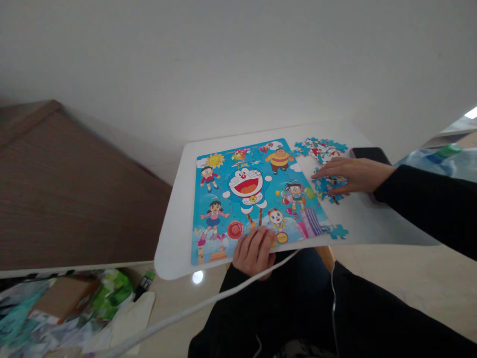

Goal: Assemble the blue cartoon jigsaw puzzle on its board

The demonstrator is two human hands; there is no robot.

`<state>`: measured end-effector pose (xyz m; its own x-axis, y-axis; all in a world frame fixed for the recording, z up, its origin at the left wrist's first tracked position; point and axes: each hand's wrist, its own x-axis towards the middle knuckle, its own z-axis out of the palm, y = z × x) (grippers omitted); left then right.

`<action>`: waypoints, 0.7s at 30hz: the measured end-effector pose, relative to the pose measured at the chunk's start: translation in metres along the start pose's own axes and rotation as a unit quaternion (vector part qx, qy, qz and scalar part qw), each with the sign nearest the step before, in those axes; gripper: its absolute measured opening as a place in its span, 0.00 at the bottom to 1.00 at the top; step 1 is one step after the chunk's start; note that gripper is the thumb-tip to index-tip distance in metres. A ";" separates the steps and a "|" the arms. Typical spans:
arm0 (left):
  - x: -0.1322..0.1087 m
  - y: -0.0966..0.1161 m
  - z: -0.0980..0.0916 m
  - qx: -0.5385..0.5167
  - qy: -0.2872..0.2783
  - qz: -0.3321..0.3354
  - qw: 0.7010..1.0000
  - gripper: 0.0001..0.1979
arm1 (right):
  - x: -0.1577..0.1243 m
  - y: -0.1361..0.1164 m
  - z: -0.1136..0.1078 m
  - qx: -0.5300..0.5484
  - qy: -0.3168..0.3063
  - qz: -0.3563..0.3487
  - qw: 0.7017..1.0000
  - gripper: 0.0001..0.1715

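A picture jigsaw puzzle (223, 199), with a blue cartoon cat in its middle, lies flat on a white table. My left hand (253, 251) rests at its front edge, fingers side by side and lying on the picture. To the right of the puzzle, my right hand (346, 175) reaches over loose blue puzzle pieces (321, 188), fingers apart; the palm hides some of them. Behind that hand sits a bigger heap of puzzle pieces (315, 147). One separate puzzle piece (338, 231) lies by the puzzle's lower right corner.
Beyond my right wrist, a dark phone (368, 154) lies on the white table (173, 219). A white cable (223, 294) crosses in front of the table. At left are a brown wooden panel (82, 194) and, below it, bags and a cardboard box (63, 298). A wall rises behind.
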<state>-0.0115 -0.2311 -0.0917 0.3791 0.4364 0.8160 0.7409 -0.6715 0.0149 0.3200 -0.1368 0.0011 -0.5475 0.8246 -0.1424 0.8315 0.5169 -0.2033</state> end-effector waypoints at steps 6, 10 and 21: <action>-0.003 -0.001 -0.001 0.006 -0.030 0.015 0.999 0.16 | 0.006 -0.003 -0.004 -0.026 -0.008 0.003 1.000 0.28; -0.003 -0.002 -0.002 0.005 -0.034 0.015 0.999 0.16 | 0.005 -0.004 -0.007 -0.044 0.002 0.012 0.999 0.28; 0.001 0.000 -0.005 -0.008 -0.034 0.009 0.999 0.15 | 0.054 -0.027 -0.036 0.015 0.157 0.099 0.983 0.26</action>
<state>-0.0138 -0.2333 -0.0877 0.4294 0.4646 0.7744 0.7250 -0.6887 0.0113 0.2716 -0.0978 0.0336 -0.3158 0.9409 0.1223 0.9130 0.3365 -0.2306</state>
